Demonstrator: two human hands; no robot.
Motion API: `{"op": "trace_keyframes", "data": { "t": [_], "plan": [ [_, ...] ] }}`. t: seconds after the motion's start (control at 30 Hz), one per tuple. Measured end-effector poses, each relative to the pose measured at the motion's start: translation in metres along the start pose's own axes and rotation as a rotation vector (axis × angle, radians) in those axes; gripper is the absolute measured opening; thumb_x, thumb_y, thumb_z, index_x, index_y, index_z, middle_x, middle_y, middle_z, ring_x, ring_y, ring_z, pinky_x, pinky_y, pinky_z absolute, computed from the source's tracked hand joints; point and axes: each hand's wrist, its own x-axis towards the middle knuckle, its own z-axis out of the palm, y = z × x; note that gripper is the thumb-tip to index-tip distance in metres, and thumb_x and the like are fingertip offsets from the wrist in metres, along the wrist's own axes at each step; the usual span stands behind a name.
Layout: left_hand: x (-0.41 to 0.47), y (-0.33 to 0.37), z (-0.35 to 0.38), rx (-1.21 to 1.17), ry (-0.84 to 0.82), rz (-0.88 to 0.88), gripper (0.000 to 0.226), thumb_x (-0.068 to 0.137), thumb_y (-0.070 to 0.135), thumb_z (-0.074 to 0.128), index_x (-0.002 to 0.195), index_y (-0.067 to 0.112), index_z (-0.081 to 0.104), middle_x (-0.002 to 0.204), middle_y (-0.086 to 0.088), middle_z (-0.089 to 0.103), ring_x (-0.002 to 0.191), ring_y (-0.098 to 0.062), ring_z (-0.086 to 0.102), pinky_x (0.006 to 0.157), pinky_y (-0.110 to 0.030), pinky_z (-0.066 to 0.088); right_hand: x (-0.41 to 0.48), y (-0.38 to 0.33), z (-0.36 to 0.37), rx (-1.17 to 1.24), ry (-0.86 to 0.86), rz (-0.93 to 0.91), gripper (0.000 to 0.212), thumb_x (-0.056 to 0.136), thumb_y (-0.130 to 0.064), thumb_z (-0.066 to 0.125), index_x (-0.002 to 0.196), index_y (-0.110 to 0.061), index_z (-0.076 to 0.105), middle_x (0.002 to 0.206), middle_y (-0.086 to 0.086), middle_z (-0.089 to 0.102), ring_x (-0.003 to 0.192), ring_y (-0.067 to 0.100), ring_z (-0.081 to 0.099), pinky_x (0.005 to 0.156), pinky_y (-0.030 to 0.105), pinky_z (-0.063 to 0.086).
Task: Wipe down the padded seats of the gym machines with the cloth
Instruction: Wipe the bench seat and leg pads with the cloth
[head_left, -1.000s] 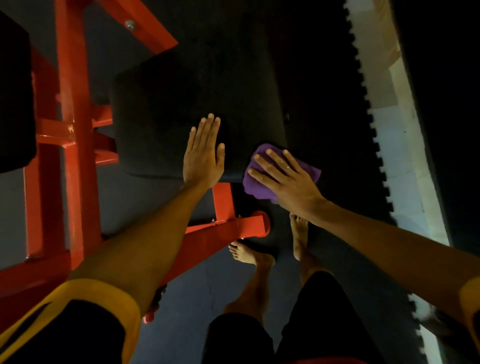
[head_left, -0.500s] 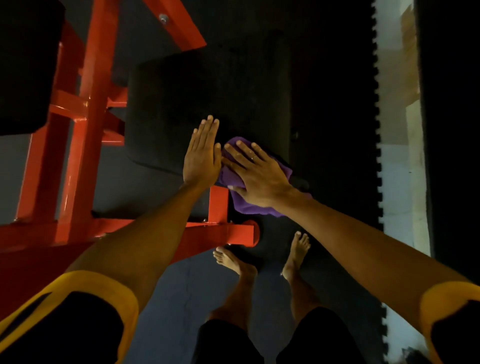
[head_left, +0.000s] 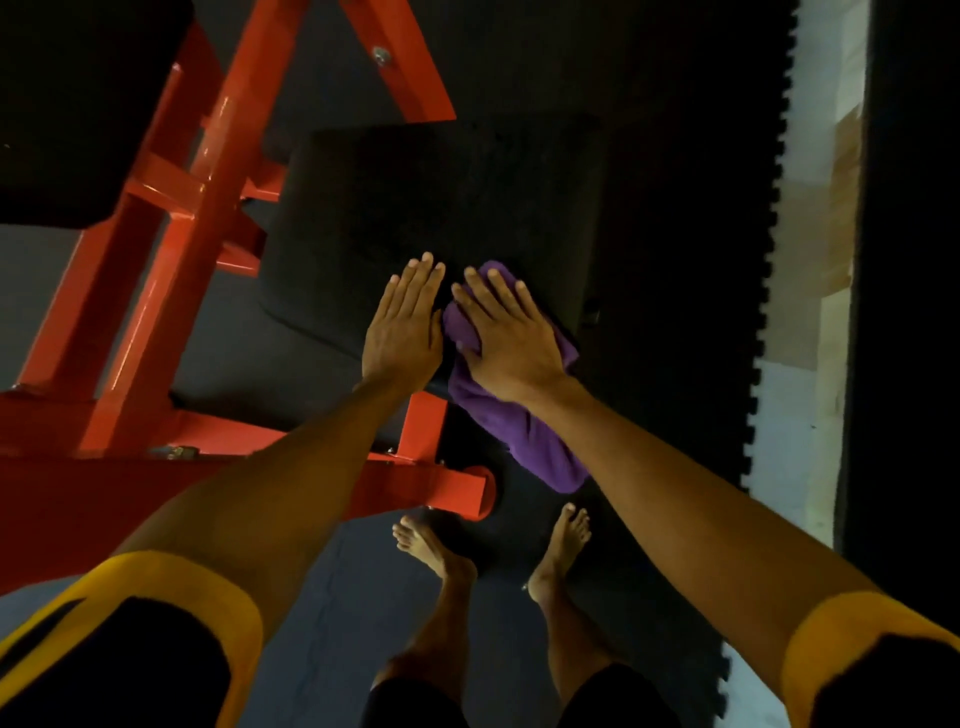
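A black padded seat (head_left: 415, 208) sits on a red steel frame (head_left: 171, 249). My left hand (head_left: 402, 322) rests flat on the seat's near edge, fingers straight. Right beside it, my right hand (head_left: 506, 332) presses a purple cloth (head_left: 524, 436) onto the seat with straight fingers. The cloth's loose end hangs over the front edge of the seat, below my wrist.
A second black pad (head_left: 67, 114) is at the top left on the same frame. A red floor bar (head_left: 441, 486) ends near my bare feet (head_left: 431, 551). Black interlocking floor mats (head_left: 675, 260) end in a toothed edge at pale tiles (head_left: 810, 312) on the right.
My right hand has slid the cloth leftward from the seat's right corner until it lies beside my left hand. More of the cloth now hangs over the front edge. The left hand stayed put.
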Motion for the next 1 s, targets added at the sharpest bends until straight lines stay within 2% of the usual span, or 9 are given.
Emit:
{"op": "trace_keyframes", "data": {
  "t": [0.13, 0.23, 0.37, 0.43, 0.53, 0.6, 0.73, 0.83, 1.0],
  "plan": [
    [0.002, 0.005, -0.005, 0.025, 0.017, -0.030, 0.061, 0.098, 0.026, 0.032, 0.156, 0.009, 0.035, 0.165, -0.010, 0.028, 0.154, -0.024, 0.023, 0.127, -0.040, 0.013, 0.033, 0.034, -0.021, 0.076, 0.031, 0.091, 0.073, 0.101, -0.048, 0.050, 0.163, -0.023, 0.020, 0.172, 0.007, 0.007, 0.158, 0.027, 0.004, 0.128, 0.047, 0.004],
    [0.008, 0.019, -0.007, -0.028, 0.050, -0.118, 0.063, 0.089, 0.024, 0.036, 0.149, 0.008, 0.044, 0.160, -0.010, 0.037, 0.150, -0.026, 0.030, 0.127, -0.041, 0.015, 0.008, 0.039, -0.021, 0.192, 0.139, 0.192, 0.077, 0.094, -0.061, 0.056, 0.156, -0.020, 0.036, 0.166, 0.014, 0.025, 0.154, 0.034, 0.020, 0.127, 0.051, 0.015],
    [0.017, 0.035, 0.002, -0.059, 0.103, -0.247, 0.053, 0.092, 0.022, 0.048, 0.142, 0.007, 0.049, 0.153, -0.013, 0.045, 0.146, -0.031, 0.036, 0.125, -0.047, 0.020, -0.041, 0.019, -0.001, 0.115, 0.123, 0.025, 0.093, 0.088, -0.076, 0.048, 0.158, -0.015, 0.035, 0.162, 0.014, 0.035, 0.152, 0.032, 0.027, 0.125, 0.052, 0.018],
    [0.016, 0.033, 0.005, -0.028, 0.102, -0.230, 0.051, 0.098, 0.024, 0.052, 0.146, 0.008, 0.046, 0.156, -0.013, 0.041, 0.148, -0.030, 0.033, 0.126, -0.047, 0.018, -0.030, 0.024, 0.003, 0.071, 0.108, -0.054, 0.085, 0.092, -0.067, 0.043, 0.156, -0.012, 0.038, 0.161, 0.015, 0.037, 0.152, 0.033, 0.029, 0.126, 0.052, 0.018],
    [0.015, 0.034, 0.005, -0.009, 0.097, -0.238, 0.057, 0.101, 0.033, 0.035, 0.153, 0.010, 0.039, 0.162, -0.011, 0.034, 0.152, -0.026, 0.027, 0.127, -0.041, 0.011, 0.016, 0.034, -0.007, 0.060, 0.085, -0.109, 0.070, 0.095, -0.053, 0.036, 0.151, -0.012, 0.046, 0.159, 0.014, 0.042, 0.150, 0.031, 0.033, 0.126, 0.050, 0.020],
    [0.017, 0.038, 0.005, 0.013, 0.090, -0.257, 0.060, 0.102, 0.036, 0.027, 0.157, 0.011, 0.032, 0.166, -0.008, 0.026, 0.155, -0.022, 0.019, 0.128, -0.037, 0.004, 0.043, 0.044, -0.016, 0.048, 0.060, -0.136, 0.062, 0.100, -0.045, 0.042, 0.153, -0.014, 0.043, 0.161, 0.010, 0.038, 0.152, 0.027, 0.029, 0.127, 0.046, 0.015],
    [0.015, 0.040, 0.004, 0.070, 0.075, -0.292, 0.059, 0.105, 0.032, 0.029, 0.161, 0.017, 0.023, 0.169, -0.003, 0.013, 0.157, -0.016, 0.006, 0.125, -0.029, -0.009, 0.061, 0.081, -0.035, 0.124, 0.135, 0.006, 0.059, 0.100, -0.037, 0.053, 0.154, -0.014, 0.042, 0.163, 0.008, 0.035, 0.154, 0.026, 0.024, 0.128, 0.045, 0.013],
    [0.016, 0.041, 0.004, 0.061, 0.064, -0.298, 0.060, 0.105, 0.032, 0.028, 0.162, 0.018, 0.019, 0.170, -0.003, 0.011, 0.157, -0.016, 0.004, 0.125, -0.029, -0.009, 0.029, 0.080, -0.032, 0.160, 0.161, 0.063, 0.059, 0.098, -0.034, 0.057, 0.152, -0.015, 0.043, 0.163, 0.009, 0.034, 0.155, 0.029, 0.021, 0.127, 0.047, 0.012],
    [0.017, 0.041, 0.002, 0.045, 0.038, -0.321, 0.058, 0.106, 0.035, 0.031, 0.160, 0.017, 0.025, 0.168, -0.006, 0.019, 0.156, -0.019, 0.011, 0.126, -0.032, -0.005, 0.023, 0.040, -0.025, 0.148, 0.052, -0.087, 0.057, 0.097, -0.035, 0.061, 0.148, -0.014, 0.048, 0.163, 0.010, 0.035, 0.155, 0.030, 0.021, 0.128, 0.049, 0.011]
  ]
}}
